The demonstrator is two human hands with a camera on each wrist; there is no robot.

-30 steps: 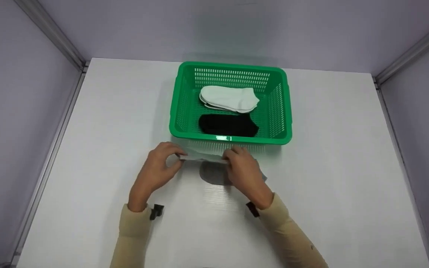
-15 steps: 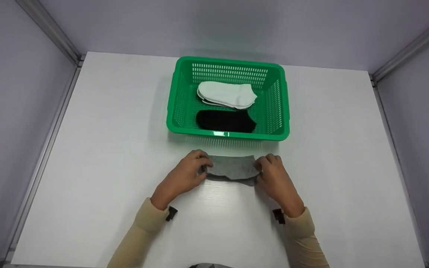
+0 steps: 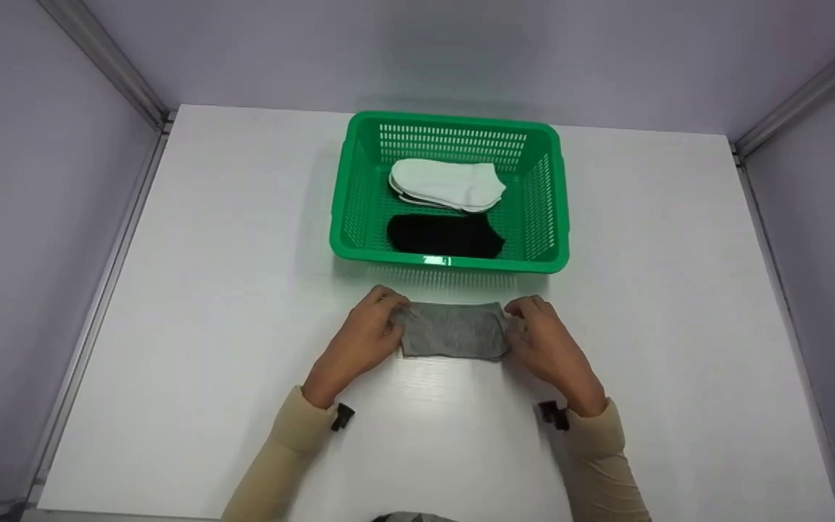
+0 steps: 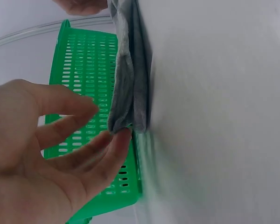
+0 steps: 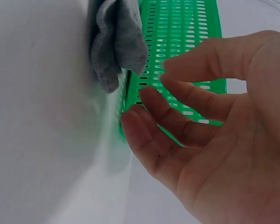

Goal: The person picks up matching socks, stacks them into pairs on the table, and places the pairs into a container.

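Two grey ankle socks (image 3: 454, 332) lie one on the other on the table, in front of the basket. At their left end is my left hand (image 3: 365, 335); in the left wrist view its fingertips touch the end of the socks (image 4: 122, 93), while the thumb stands apart from them. My right hand (image 3: 551, 351) is at the other end, its fingers loosely bent. Seen from the right wrist, the fingertips (image 5: 135, 123) are off the fabric, with a gap between thumb and fingers.
A green plastic basket (image 3: 449, 264) stands just beyond the socks. Inside it, a stack of white socks (image 3: 446, 183) lies behind black socks (image 3: 443, 235). Pale panels (image 3: 454, 58) border the white table (image 3: 229, 217) at the back and sides.
The sock held up between both hands has come down onto the other grey sock and now lies flat over it. Both hands moved right and loosened their pinch on it.
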